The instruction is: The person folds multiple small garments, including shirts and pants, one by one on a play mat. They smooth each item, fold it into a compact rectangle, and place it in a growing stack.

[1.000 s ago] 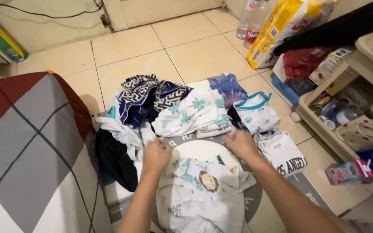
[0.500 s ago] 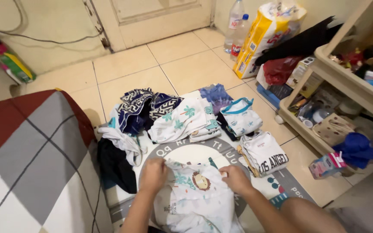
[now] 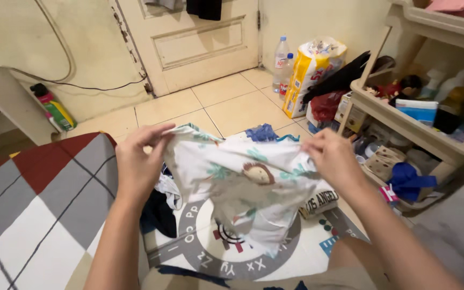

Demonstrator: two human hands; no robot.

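Two hands lift one white lion-print baby garment (image 3: pixel 243 185). Left hand (image 3: pixel 138 161) and right hand (image 3: pixel 334 158) each pinch its top edge, fingers closed.

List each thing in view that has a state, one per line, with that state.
Left hand: closed on the shirt's edge.
Right hand: closed on the shirt's other edge.
Shirt: lifted off the mat, spread between both hands.
Door: shut.
Bottles: upright, capped.
Folded top: lying on the mat.
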